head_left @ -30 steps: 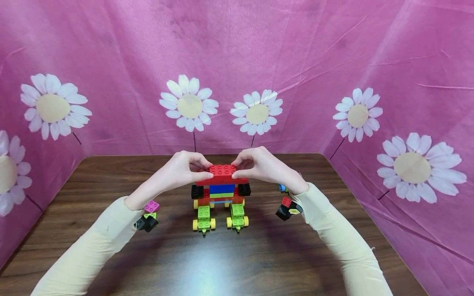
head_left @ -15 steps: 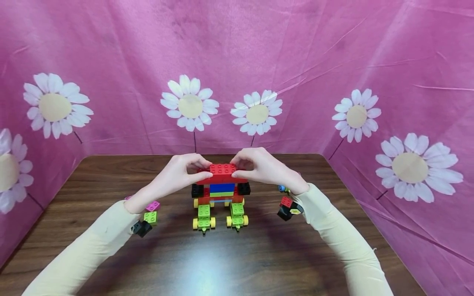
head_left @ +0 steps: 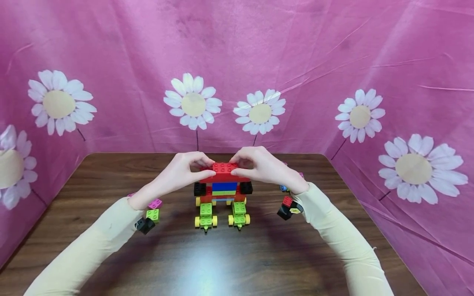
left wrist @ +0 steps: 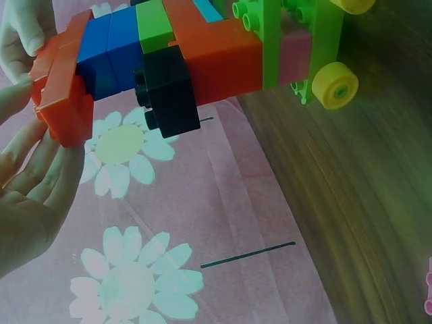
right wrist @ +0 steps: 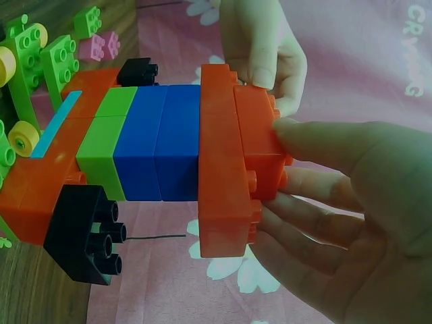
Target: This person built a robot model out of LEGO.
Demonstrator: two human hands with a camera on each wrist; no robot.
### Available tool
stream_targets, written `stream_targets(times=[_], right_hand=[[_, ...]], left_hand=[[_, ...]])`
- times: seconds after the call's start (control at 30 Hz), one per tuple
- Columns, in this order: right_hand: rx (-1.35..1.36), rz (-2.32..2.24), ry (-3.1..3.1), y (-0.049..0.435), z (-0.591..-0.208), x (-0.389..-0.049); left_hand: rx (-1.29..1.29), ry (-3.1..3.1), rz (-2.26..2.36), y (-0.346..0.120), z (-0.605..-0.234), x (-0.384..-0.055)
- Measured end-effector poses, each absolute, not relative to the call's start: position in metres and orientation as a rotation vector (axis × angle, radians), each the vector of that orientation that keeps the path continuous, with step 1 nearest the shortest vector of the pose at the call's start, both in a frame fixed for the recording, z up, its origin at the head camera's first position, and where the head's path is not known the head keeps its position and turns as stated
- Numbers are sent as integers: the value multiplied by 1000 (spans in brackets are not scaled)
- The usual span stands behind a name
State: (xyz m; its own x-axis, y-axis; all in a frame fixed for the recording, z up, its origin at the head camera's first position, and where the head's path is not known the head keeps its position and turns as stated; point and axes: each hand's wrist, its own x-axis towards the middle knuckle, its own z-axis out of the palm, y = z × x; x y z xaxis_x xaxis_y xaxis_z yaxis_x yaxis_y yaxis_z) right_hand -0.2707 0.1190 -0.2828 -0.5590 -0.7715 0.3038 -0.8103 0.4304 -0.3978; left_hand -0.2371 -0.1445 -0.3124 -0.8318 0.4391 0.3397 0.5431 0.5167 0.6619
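A toy-brick figure stands on the wooden table, on lime wheeled bases (head_left: 239, 209) with yellow wheels. Its middle has blue bricks (right wrist: 158, 142) over a lime layer, with a black brick (head_left: 200, 189) and another black brick (head_left: 246, 188) out at the sides. Across the top runs a red layer (right wrist: 223, 162) wider than the blue. Above it sits a narrower studded red brick (head_left: 224, 167). My left hand (head_left: 181, 169) pinches this brick's left end, thumb in front and fingers behind. At the opposite end my right hand (head_left: 261, 165) grips likewise.
Near the left cuff lie a magenta brick (head_left: 155, 203) and a lime brick (head_left: 152, 215). A red piece (head_left: 287, 201) and a blue piece (head_left: 283, 188) show beside the right forearm. A pink flowered cloth (head_left: 237, 49) hangs behind the table (head_left: 237, 263).
My left forearm has shifted slightly outward, uncovering more of the lime brick. Both hands keep their hold on the red top brick, and the head view has moved a little.
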Motion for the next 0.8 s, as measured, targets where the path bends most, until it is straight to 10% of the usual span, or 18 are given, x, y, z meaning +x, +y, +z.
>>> stream_targets(times=[0.8], right_hand=[[1421,800,-2647,118,-282,-271]], left_hand=[[-857,-2657,-1162,-153,-310,-236]])
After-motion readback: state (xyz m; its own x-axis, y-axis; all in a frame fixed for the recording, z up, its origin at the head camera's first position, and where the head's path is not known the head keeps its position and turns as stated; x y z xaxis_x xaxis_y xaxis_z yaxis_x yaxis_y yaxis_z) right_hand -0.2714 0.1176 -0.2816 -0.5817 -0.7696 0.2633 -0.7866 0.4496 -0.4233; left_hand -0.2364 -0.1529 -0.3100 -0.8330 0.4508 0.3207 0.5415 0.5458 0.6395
